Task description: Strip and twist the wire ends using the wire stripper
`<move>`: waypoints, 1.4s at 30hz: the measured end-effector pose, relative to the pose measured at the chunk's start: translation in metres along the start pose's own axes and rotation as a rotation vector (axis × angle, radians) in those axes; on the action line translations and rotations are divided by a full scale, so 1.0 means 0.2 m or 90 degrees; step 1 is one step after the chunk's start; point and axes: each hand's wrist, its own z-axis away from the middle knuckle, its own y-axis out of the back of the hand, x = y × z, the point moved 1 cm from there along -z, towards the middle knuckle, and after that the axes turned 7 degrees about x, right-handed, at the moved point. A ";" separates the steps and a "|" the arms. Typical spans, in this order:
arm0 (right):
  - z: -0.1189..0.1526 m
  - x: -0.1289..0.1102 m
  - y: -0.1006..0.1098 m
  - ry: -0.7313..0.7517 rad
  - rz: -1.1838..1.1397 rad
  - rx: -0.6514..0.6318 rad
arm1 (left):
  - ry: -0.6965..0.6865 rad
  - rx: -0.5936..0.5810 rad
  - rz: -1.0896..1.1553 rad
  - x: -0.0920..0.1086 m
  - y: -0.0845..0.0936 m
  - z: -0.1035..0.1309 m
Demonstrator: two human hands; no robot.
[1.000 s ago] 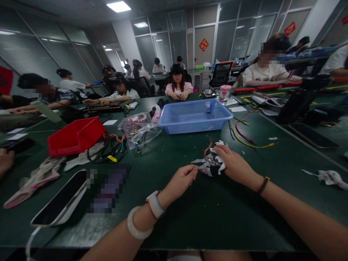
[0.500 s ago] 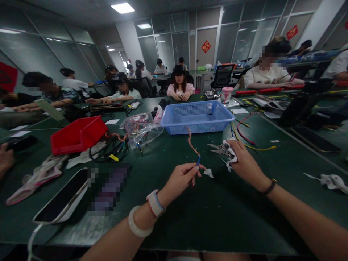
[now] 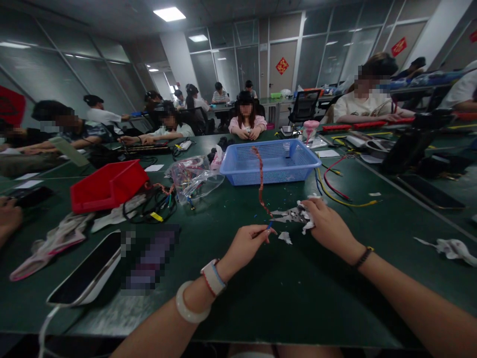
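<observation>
Between the fingertips of my left hand (image 3: 250, 247) is the blue-sleeved end of a wire (image 3: 261, 191), whose bare twisted copper rises away from me in front of the basket. My right hand (image 3: 328, 223) is wrapped around wire strippers (image 3: 288, 215) with white paper about their handles. The flat metal jaws point left and reach the wire near the blue sleeve; whether they grip it I cannot tell. A torn scrap of white paper (image 3: 285, 237) lies on the table just below the jaws.
A blue mesh basket (image 3: 270, 175) stands beyond my hands. Left of it are a clear plastic bag (image 3: 192, 179) of wires and a red bin (image 3: 108, 186). A white-cased device (image 3: 87, 271) lies nearer. Loose wires (image 3: 337, 196) lie right. Several people sit around the tables.
My right hand has brought the wire strippers left, so their jaws now meet the wire by its blue end. My left hand has shifted slightly, and the copper stands straighter.
</observation>
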 end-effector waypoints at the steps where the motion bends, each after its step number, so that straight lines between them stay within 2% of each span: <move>1: 0.00 0.00 0.00 0.006 0.000 -0.005 | 0.001 0.000 -0.005 0.00 0.00 0.00; 9: 0.01 -0.02 0.02 0.009 -0.015 -0.041 | 0.014 0.001 -0.012 0.00 -0.01 0.00; 17: 0.00 -0.02 0.02 0.008 0.008 -0.035 | 0.087 -0.009 0.049 -0.01 -0.03 0.00; 23: 0.00 -0.03 0.03 -0.007 -0.004 -0.038 | 0.159 -0.121 0.279 -0.04 -0.03 0.00; 25: 0.00 -0.03 0.03 -0.005 -0.010 -0.035 | 0.165 -0.142 0.314 -0.05 -0.03 0.00; 32: 0.00 -0.01 0.01 0.005 -0.020 -0.040 | 0.138 -0.086 0.157 -0.04 -0.02 0.00; 42: 0.01 -0.02 0.00 0.015 -0.006 -0.043 | 0.101 -0.055 0.021 -0.03 -0.01 -0.01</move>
